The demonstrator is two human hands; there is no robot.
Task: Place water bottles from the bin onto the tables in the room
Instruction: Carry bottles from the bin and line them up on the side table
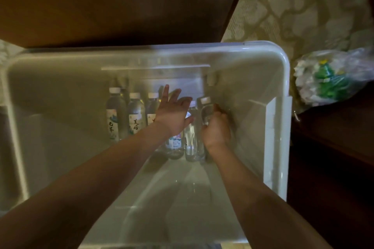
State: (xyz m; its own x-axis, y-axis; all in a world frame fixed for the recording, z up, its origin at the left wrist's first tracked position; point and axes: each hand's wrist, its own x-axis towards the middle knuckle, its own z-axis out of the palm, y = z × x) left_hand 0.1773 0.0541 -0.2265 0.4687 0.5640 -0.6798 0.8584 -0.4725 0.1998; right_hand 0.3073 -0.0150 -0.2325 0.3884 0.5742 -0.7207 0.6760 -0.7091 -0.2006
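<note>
A see-through plastic bin fills the view, its near edge cut off at the bottom. Inside, by the far wall, three water bottles with white caps stand upright at the left. Just right of them the left hand is spread wide, fingers straight, grasping nothing. It hides the top of a blue-labelled bottle below it. Beside that stands a clear bottle. Next, the right hand curls round a blurred bottle. Outside the bin, far right, a plastic bag holds green and white contents too unclear to name.
</note>
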